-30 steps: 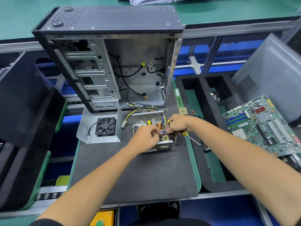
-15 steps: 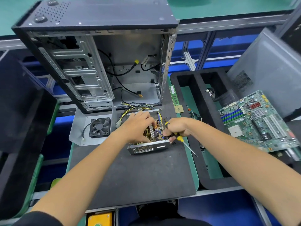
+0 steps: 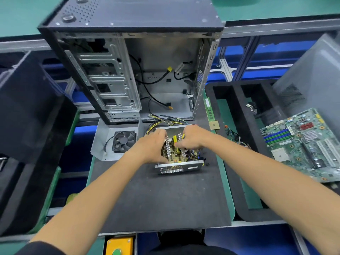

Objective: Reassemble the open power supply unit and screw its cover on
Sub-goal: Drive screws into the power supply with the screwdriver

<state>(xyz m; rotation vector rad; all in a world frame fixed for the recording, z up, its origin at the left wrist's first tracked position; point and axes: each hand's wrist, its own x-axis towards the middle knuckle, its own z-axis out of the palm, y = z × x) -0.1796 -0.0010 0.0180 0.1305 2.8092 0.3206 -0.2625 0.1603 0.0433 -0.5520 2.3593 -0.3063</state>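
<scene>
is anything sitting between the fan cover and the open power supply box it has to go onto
Yes. Both hands are in the way: the left hand and right hand reach into the open power supply box. The fan cover lies just left.

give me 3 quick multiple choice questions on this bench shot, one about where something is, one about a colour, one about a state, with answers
1. Where does the fan lie?
A. left of the power supply unit
B. on the motherboard
C. inside the computer case

2. What colour is the button at the bottom edge?
A. red
B. green
C. blue

3. What state is the power supply unit in?
A. cover screwed on
B. open, circuit board showing
C. mounted in the case

Answers:
1 A, the fan sits on its grey metal panel, to the left of the unit.
2 B, a green button sits in a yellow housing.
3 B, the board is bare, with the left hand and right hand reaching in.
</scene>
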